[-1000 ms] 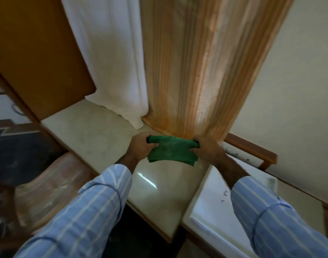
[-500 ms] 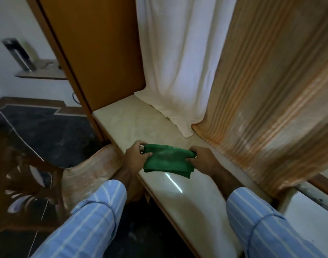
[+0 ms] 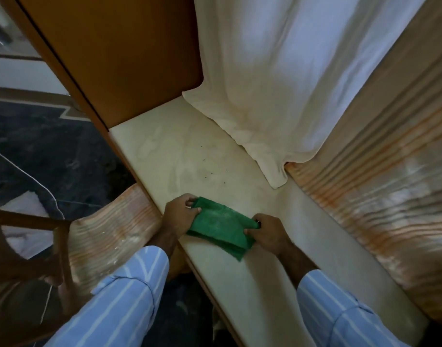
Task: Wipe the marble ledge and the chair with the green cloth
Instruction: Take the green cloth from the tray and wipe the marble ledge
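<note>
In the head view, a folded green cloth (image 3: 221, 227) was held between both hands over the near part of the marble ledge (image 3: 179, 151), its lower edge hanging close to the stone. The left hand (image 3: 181, 215) was closed on the cloth's left end, its grip pinching the fabric between thumb and fingers, and the right hand (image 3: 267, 232) was closed on the right end in the same way. Both forearms were covered by blue striped sleeves (image 3: 129, 284). A few small dark specks (image 3: 211, 173) were seen on the ledge beyond the cloth. A white curtain (image 3: 277, 83) was draped onto the far side of the ledge, with an orange striped curtain (image 3: 380, 176) beside it on the right. A wooden panel (image 3: 119, 51) stood at the ledge's far left end. The chair (image 3: 34, 236) was seen low on the left, well apart from the cloth, blurred.
</note>
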`<action>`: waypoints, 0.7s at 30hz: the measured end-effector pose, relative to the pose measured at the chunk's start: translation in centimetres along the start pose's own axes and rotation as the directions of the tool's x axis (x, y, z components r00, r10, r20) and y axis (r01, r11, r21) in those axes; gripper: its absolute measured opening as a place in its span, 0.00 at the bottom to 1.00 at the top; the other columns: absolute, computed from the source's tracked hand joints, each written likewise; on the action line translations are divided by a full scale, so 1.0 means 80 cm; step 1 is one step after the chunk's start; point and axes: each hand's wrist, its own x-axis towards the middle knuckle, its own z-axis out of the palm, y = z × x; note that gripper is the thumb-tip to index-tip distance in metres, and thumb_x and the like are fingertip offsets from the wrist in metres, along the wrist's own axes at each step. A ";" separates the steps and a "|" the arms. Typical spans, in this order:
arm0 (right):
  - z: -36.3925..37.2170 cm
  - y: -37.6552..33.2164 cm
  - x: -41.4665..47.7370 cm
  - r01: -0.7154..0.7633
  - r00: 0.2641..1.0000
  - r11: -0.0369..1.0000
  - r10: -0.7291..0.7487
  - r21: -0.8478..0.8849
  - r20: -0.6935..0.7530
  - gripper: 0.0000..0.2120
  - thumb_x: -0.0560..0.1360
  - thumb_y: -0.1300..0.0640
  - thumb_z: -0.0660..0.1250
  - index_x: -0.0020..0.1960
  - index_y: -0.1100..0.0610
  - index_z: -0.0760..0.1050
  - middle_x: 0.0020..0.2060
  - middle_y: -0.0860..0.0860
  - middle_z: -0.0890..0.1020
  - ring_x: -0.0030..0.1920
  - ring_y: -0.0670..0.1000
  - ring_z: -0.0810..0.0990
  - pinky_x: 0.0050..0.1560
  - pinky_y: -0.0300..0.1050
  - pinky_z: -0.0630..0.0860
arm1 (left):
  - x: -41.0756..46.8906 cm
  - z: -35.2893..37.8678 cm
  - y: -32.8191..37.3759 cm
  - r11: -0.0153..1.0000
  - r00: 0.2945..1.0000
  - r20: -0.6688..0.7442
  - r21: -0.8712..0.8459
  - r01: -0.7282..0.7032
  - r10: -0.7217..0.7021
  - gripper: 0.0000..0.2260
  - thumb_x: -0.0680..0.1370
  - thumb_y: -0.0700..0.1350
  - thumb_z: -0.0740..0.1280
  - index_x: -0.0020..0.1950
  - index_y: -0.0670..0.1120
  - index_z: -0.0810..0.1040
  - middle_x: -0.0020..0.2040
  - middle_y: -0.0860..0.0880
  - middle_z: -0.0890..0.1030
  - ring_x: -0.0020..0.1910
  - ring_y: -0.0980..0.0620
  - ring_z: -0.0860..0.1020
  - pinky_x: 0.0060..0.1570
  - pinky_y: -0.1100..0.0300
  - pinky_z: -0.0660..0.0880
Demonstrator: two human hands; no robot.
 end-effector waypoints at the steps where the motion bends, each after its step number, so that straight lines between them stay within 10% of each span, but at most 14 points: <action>1: 0.006 0.001 0.013 -0.006 1.000 1.000 0.006 -0.004 0.019 0.07 0.75 0.54 0.76 0.49 0.55 0.81 0.42 0.49 0.81 0.44 0.50 0.79 0.33 0.29 0.66 | 0.018 0.003 -0.003 0.999 1.000 -0.001 0.030 -0.013 0.013 0.13 0.72 0.39 0.75 0.55 0.45 0.84 0.50 0.48 0.84 0.48 0.52 0.81 0.45 0.69 0.72; 4: 0.029 0.008 0.054 0.026 0.995 0.998 -0.019 -0.064 0.096 0.11 0.75 0.46 0.75 0.43 0.51 0.77 0.37 0.47 0.80 0.40 0.50 0.80 0.33 0.36 0.67 | 0.070 0.020 -0.012 0.994 0.999 0.020 0.106 -0.032 0.030 0.13 0.72 0.38 0.75 0.56 0.45 0.83 0.52 0.47 0.84 0.48 0.54 0.79 0.40 0.80 0.67; 7: 0.044 0.021 0.072 0.101 0.994 0.967 -0.107 -0.233 -0.011 0.23 0.76 0.29 0.63 0.40 0.48 0.74 0.35 0.45 0.77 0.37 0.48 0.77 0.36 0.45 0.73 | 0.091 0.037 -0.015 0.962 0.996 0.013 0.261 -0.085 0.084 0.16 0.73 0.38 0.72 0.60 0.43 0.80 0.60 0.43 0.80 0.57 0.45 0.77 0.55 0.61 0.74; 14: 0.034 0.065 0.140 0.233 0.884 0.836 -0.395 -0.497 -0.249 0.24 0.85 0.46 0.59 0.76 0.58 0.72 0.76 0.59 0.74 0.79 0.61 0.71 0.78 0.62 0.68 | 0.021 0.122 -0.011 0.897 0.998 -0.053 0.442 0.000 0.026 0.29 0.80 0.53 0.64 0.76 0.39 0.64 0.76 0.38 0.63 0.75 0.39 0.63 0.75 0.50 0.60; 21: 0.028 0.073 0.160 0.251 0.862 0.800 -0.441 -0.545 -0.251 0.26 0.86 0.51 0.51 0.82 0.59 0.64 0.82 0.57 0.68 0.82 0.56 0.66 0.82 0.59 0.64 | 0.011 0.164 -0.021 0.700 0.935 0.288 0.624 -0.346 0.206 0.34 0.82 0.62 0.46 0.81 0.42 0.51 0.82 0.42 0.49 0.81 0.44 0.47 0.79 0.45 0.51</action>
